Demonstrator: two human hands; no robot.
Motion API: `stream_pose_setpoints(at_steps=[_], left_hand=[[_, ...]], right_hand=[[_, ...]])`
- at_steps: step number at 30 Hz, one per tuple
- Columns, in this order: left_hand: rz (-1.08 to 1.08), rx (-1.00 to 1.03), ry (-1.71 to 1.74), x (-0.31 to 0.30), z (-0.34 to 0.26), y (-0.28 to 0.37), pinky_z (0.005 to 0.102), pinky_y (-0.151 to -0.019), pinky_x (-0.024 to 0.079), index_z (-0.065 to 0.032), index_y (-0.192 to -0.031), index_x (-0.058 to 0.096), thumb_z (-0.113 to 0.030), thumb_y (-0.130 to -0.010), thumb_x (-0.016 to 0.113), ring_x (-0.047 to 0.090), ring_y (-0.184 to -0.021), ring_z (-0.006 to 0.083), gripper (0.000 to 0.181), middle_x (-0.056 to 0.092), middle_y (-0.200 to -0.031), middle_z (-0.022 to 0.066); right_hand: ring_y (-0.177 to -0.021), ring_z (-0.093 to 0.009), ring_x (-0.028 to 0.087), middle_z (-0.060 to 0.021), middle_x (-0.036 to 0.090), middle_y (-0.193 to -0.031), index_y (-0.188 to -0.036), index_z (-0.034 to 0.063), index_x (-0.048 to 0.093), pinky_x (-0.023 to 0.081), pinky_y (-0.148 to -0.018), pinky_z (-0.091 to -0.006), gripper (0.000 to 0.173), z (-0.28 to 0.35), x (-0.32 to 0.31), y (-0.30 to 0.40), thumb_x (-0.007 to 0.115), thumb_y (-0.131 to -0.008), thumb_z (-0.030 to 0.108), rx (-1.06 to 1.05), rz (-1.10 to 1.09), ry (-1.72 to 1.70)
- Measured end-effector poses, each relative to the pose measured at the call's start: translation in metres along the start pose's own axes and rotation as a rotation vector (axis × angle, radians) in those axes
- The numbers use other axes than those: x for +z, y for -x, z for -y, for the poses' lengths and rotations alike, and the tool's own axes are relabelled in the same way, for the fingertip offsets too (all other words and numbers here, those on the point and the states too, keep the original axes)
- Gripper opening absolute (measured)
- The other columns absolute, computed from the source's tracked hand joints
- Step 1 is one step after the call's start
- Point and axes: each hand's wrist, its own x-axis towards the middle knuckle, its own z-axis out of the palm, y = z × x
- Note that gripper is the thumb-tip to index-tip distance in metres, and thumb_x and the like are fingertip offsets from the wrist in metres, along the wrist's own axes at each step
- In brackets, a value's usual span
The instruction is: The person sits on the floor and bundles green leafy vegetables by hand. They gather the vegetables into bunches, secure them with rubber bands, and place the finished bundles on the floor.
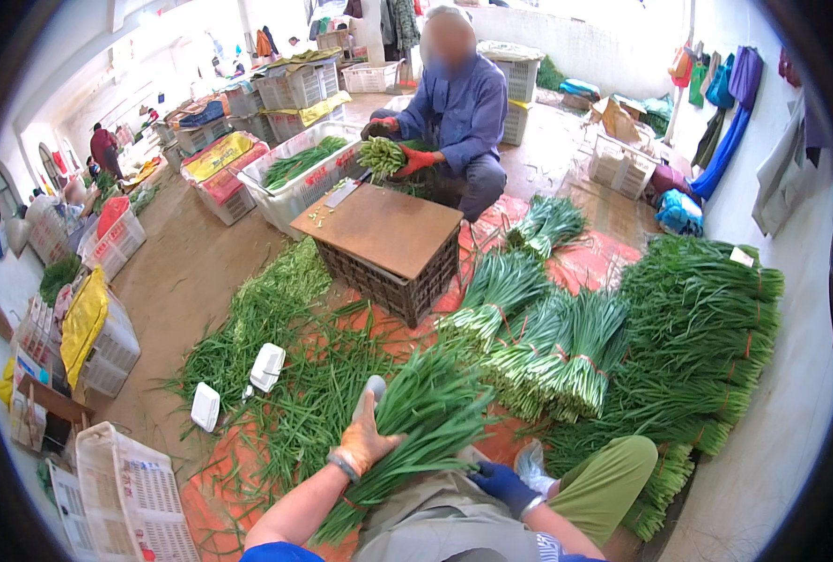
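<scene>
My left hand [363, 439], with a grey cover on one finger and a band at the wrist, grips a loose bunch of long green chives [427, 404]. The bunch lies slantwise across my lap, and its lower end shows a reddish tie. My right hand [504, 485], in a dark blue glove, is beside the bunch at my knee. Its fingers are near some leaf tips, and whether they pinch any is unclear. Tied chive bundles [564, 358] with pale stems lie just beyond, on a red-orange sheet [223, 467].
A co-worker [455, 105] in red gloves sits opposite, holding a chive bundle [381, 156]. Between us stands a board-topped crate [388, 228] with a knife [342, 193]. Stacked bundles [697, 337] line the right wall. Leaf trimmings [283, 288], foam boxes [267, 367] and white crates [132, 492] are leftward.
</scene>
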Motion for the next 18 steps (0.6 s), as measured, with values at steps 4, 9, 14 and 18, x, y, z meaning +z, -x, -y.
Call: stream_pose_setpoints(at_steps=[4,9,14,18], left_hand=[[0.002,-0.078,0.283,-0.009,0.002,-0.006,0.0311,-0.097,0.043,-0.0002,-0.137,0.042,-0.031,-0.065,0.082,0.059,-0.111,0.0263,0.088,0.062,-0.118,0.0191],[-0.148,0.142,0.608,-0.011,-0.029,0.010,0.0296,-0.092,0.045,-0.0007,-0.128,0.051,-0.005,-0.071,0.076,0.060,-0.099,0.0160,0.062,0.065,-0.112,0.0080],[-0.259,0.179,0.724,-0.012,-0.040,0.016,0.0286,-0.083,0.048,-0.0021,-0.120,0.055,0.004,-0.074,0.070,0.059,-0.091,0.0154,0.049,0.064,-0.106,0.0051],[-0.423,-0.040,0.975,-0.024,-0.006,-0.001,0.0311,-0.085,0.048,0.0001,-0.120,0.054,0.004,-0.071,0.072,0.059,-0.093,0.0185,0.053,0.064,-0.109,0.0075]], right_hand=[[-0.098,-0.021,0.062,-0.0131,0.065,-0.111,-0.120,0.0029,0.058,0.047,-0.087,-0.0344,0.048,0.030,-0.015,-0.011,0.067,-0.086,0.035,-0.084,-0.006,-0.421],[-0.091,-0.014,0.060,-0.0051,0.065,-0.105,-0.117,0.0039,0.060,0.047,-0.084,-0.0273,0.045,0.115,-0.034,-0.031,0.074,-0.082,0.028,-0.213,0.101,-0.968],[-0.095,-0.021,0.063,-0.0088,0.063,-0.115,-0.123,0.0026,0.055,0.050,-0.088,-0.0325,0.048,0.148,-0.014,-0.071,0.072,-0.081,0.020,-0.062,-0.204,-1.327],[-0.089,-0.024,0.066,-0.0103,0.066,-0.108,-0.115,0.0008,0.060,0.054,-0.084,-0.0382,0.038,0.123,0.009,-0.064,0.068,-0.081,0.016,0.113,-0.160,-1.560]])
